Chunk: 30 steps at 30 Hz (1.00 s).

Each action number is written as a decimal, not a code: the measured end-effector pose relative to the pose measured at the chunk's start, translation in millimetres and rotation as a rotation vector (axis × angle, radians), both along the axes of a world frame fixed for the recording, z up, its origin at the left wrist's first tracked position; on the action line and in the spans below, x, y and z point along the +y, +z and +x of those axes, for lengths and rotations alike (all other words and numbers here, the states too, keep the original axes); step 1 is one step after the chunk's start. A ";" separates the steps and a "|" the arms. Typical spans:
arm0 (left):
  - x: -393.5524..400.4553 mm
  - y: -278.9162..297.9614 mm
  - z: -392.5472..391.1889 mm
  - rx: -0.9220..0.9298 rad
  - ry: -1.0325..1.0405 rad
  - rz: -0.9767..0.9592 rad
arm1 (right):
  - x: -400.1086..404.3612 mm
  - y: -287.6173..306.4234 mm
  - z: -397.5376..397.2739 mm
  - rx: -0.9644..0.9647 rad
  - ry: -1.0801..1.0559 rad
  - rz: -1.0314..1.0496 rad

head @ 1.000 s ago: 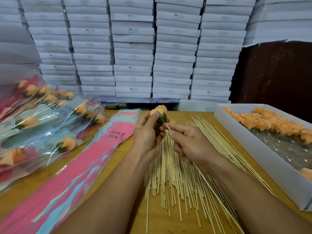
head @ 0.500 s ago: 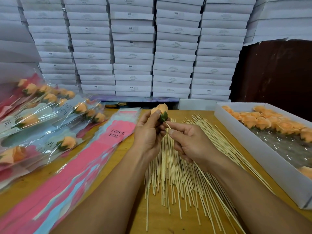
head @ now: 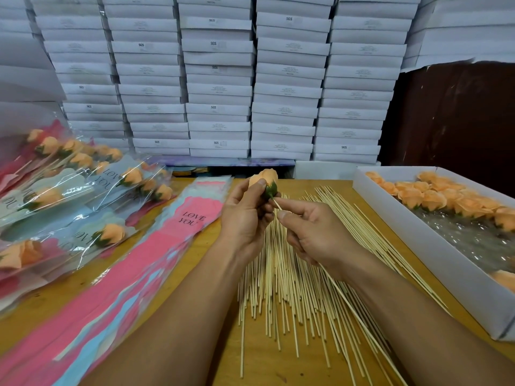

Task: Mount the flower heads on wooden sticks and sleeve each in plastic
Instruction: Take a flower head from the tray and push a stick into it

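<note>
My left hand (head: pixel 245 218) grips an orange flower head (head: pixel 266 178) with a green base, held up over the table's middle. My right hand (head: pixel 315 235) pinches a thin wooden stick (head: pixel 359 321); its tip touches the flower's green base, and its long end runs down to the lower right past my wrist. Below both hands lies a spread pile of loose wooden sticks (head: pixel 289 296). A stack of pink and blue "LOVE YOU" plastic sleeves (head: pixel 156 260) lies to the left of my left arm.
Several sleeved flowers on sticks (head: pixel 69 196) are heaped at the left. A long white box (head: pixel 434 246) of orange flower heads (head: pixel 434 199) sits at the right on the wooden table (head: pixel 206 344). Stacked white boxes (head: pixel 220 79) form a wall behind.
Both hands stay almost still, holding flower and stick together; the flower sits slightly higher in view than a second ago.
</note>
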<state>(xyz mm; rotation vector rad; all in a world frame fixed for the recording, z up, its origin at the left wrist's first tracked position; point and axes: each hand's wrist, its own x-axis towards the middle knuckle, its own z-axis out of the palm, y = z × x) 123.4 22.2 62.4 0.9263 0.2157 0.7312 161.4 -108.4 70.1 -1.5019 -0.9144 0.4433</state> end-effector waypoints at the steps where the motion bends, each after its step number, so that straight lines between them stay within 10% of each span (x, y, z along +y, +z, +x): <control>1: -0.7 -0.3 0.6 0.008 0.018 0.018 | 0.2 -0.6 0.5 0.003 -0.002 -0.004; 16: -4.2 -11.3 1.3 0.112 0.158 0.220 | 9.2 -15.8 11.8 -0.101 -0.164 -0.093; 24: 54.1 10.9 -0.5 1.100 0.336 1.333 | 3.0 -13.3 26.1 0.146 -0.254 -0.100; 30: 103.8 -3.6 -21.4 1.441 0.261 1.640 | 2.6 -14.2 27.6 0.148 -0.220 -0.163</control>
